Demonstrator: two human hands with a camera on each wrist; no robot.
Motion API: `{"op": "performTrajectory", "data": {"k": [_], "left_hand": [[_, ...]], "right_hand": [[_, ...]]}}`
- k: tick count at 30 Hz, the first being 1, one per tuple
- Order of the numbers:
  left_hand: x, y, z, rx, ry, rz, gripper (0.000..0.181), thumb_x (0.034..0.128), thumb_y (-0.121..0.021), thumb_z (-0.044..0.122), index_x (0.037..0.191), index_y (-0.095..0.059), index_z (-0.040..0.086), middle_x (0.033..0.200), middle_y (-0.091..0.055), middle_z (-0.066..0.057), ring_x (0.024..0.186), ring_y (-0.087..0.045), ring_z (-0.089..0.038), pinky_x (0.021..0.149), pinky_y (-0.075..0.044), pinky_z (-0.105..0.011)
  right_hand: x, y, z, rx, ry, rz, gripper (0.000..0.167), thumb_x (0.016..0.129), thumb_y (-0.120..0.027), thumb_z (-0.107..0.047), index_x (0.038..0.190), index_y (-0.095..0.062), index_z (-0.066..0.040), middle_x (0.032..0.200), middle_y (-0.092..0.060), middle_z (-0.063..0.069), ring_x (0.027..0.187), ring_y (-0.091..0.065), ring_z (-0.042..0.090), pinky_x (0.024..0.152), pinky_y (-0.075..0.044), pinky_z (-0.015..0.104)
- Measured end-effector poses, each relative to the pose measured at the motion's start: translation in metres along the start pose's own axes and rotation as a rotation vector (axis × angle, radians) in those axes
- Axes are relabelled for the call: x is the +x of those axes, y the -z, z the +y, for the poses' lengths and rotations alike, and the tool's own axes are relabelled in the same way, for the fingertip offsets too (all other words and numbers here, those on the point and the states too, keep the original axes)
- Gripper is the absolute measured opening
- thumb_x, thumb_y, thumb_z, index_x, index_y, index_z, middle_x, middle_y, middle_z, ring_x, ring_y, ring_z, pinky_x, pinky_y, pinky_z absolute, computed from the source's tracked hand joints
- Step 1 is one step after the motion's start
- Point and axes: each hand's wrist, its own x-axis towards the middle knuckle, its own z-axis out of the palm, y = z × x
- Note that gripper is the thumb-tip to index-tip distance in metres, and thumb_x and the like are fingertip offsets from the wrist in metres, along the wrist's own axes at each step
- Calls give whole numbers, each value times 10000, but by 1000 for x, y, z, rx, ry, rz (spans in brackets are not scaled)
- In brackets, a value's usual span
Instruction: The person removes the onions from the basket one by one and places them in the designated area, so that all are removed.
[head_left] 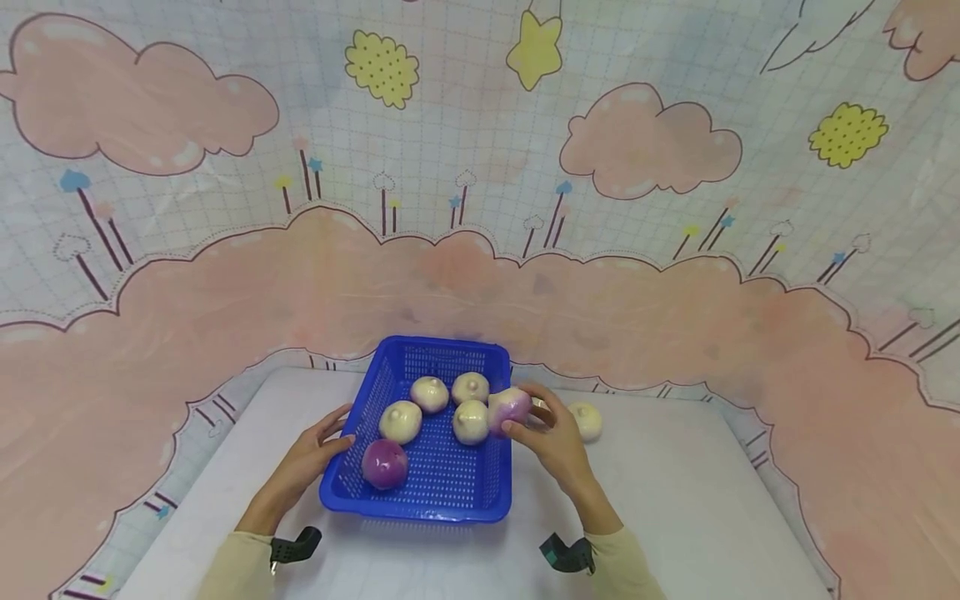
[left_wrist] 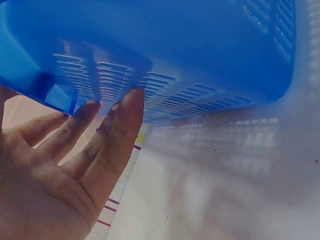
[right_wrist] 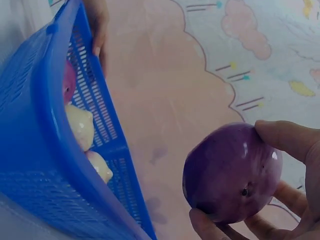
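A blue basket [head_left: 420,507] holds several whitish bulbs [head_left: 400,422] and a purple one [head_left: 385,464]. My right hand [head_left: 558,442] pinches a purple-and-white bulb [head_left: 509,409] above the basket's right rim; the right wrist view shows this bulb [right_wrist: 232,172] between the thumb and fingers of my right hand [right_wrist: 295,200]. At the basket's left side, my left hand [head_left: 300,467] touches the wall. Seen in the left wrist view, the left hand [left_wrist: 75,160] has nearly straight fingers, with tips against or close to the slotted blue wall [left_wrist: 200,55].
Just right of my right hand, a whitish bulb [head_left: 586,422] lies on the white table [head_left: 675,500]; another pale one is partly hidden behind the fingers. A patterned cloth [head_left: 450,283] with clouds and stars rises behind the table.
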Motion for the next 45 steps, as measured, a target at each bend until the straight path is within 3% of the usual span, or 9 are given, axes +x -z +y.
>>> {"op": "performTrajectory", "data": {"k": [7,18,32,40,45], "left_hand": [[-2,-1,1,9,8,3,680,1000,-545,256,1578,-198,165,1591,-241,-273,1336,-461,-493,982,-525,-530],[-1,-1,1,14,6,1,683,999,-546,264,1578,-197,168,1592,-242,-270,1341,-455,-494,986,-523,-531],[2,-1,-3,10,10,8,674,997,-546,272,1576,-211,182,1594,-242,-263,1348,-446,-495,991,-519,-534],[2,-1,-4,10,11,11,679,995,-550,280,1575,-210,181,1594,-250,-255,1340,-461,-486,984,-529,-518],[1,-1,-4,20,-1,5,687,998,-543,288,1579,-195,169,1592,-233,-274,1353,-433,-503,994,-517,-535]], "right_hand": [[-10,14,3,-78,26,44,595,819,-802,-231,1354,-546,-201,1372,-557,105,1259,-570,348,946,-570,384],[-17,46,19,-39,-1,102,619,812,-799,-122,1353,-500,-124,1416,-485,165,1206,-594,429,895,-583,332],[-22,76,43,-84,-46,129,667,795,-804,-86,1338,-417,-78,1488,-391,143,1391,-416,437,937,-559,335],[-19,92,60,-64,-17,238,641,809,-780,-44,1333,-412,-18,1409,-399,104,1287,-468,266,877,-528,113],[-18,99,69,-48,-52,277,642,817,-775,-42,1349,-416,-25,1379,-406,45,1184,-485,134,847,-529,101]]}}
